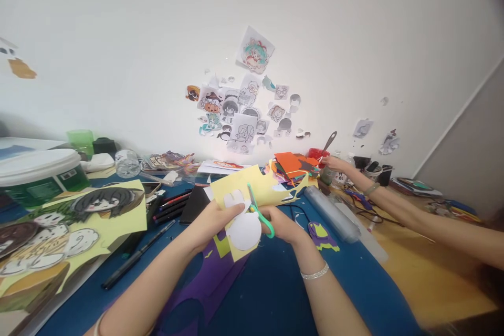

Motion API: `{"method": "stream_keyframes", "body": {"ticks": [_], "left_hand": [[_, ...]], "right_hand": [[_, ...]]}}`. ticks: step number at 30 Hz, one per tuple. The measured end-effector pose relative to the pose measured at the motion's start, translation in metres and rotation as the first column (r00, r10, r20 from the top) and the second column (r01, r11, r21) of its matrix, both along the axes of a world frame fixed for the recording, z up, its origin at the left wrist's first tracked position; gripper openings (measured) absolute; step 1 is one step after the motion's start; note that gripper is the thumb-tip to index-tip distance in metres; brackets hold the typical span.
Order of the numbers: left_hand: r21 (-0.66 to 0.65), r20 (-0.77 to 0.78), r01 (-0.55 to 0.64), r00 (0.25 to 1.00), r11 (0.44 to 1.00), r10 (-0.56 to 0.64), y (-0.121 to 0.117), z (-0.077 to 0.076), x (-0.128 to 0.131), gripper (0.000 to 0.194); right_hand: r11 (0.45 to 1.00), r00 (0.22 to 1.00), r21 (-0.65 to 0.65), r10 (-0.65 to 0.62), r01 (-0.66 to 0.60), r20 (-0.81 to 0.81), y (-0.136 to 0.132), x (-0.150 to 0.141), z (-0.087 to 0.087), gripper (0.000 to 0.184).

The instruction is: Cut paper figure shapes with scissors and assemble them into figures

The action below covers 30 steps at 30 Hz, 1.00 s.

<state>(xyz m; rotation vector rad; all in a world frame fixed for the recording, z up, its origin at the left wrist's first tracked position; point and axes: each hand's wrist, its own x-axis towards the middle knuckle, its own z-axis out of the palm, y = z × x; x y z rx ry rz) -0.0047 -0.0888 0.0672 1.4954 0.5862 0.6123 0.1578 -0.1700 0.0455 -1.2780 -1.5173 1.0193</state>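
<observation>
In my left hand (219, 220) is a sheet of yellow paper (236, 181), its thumb pressing a white paper cutout (244, 232) against the front. The cutout has a large round part and a smaller part above. My right hand (279, 223) grips green-handled scissors (269, 224), whose blades point up and to the left at the yellow paper beside the cutout. The sheet's right side ends in thin, ragged cut strips. Beneath my hands lies purple paper (214, 281) with cut-out gaps. A small purple and yellow piece (322, 236) rests to the right.
Another person's arm (397, 210) reaches in from the right toward stacked coloured paper (293, 165). A clear plastic roll (333, 213) lies at right. Pens (171, 205), a white-lidded tub (43, 176) and yellow sheets with drawn figures (106, 212) are at left. Drawings (244, 128) cover part of the wall.
</observation>
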Motion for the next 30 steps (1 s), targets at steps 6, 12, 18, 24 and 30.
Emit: {"method": "stream_keyframes", "body": {"ticks": [6,12,18,24,30], "left_hand": [[-0.002,-0.011,-0.030,0.999,1.000,0.030,0.000,0.000,0.000,0.050],[0.003,-0.018,-0.010,1.000,1.000,0.010,0.002,-0.001,0.000,0.049],[0.023,-0.005,-0.016,1.000,1.000,0.016,0.004,-0.006,0.002,0.048],[-0.013,0.044,-0.037,0.998,0.999,0.037,-0.001,0.001,0.002,0.044],[-0.024,0.068,-0.019,0.997,1.000,0.021,0.000,0.004,-0.001,0.045]], "right_hand": [[1.000,1.000,0.006,0.001,-0.001,0.010,0.001,0.003,-0.002,0.023],[1.000,1.000,-0.009,-0.011,0.011,-0.015,0.001,0.002,0.000,0.018],[0.999,0.997,-0.019,-0.045,0.044,-0.069,0.003,-0.002,-0.002,0.018],[0.998,0.993,0.013,-0.059,0.060,-0.100,0.004,-0.004,-0.003,0.015],[0.987,0.988,0.050,-0.148,0.150,-0.034,0.009,-0.003,-0.011,0.017]]}}
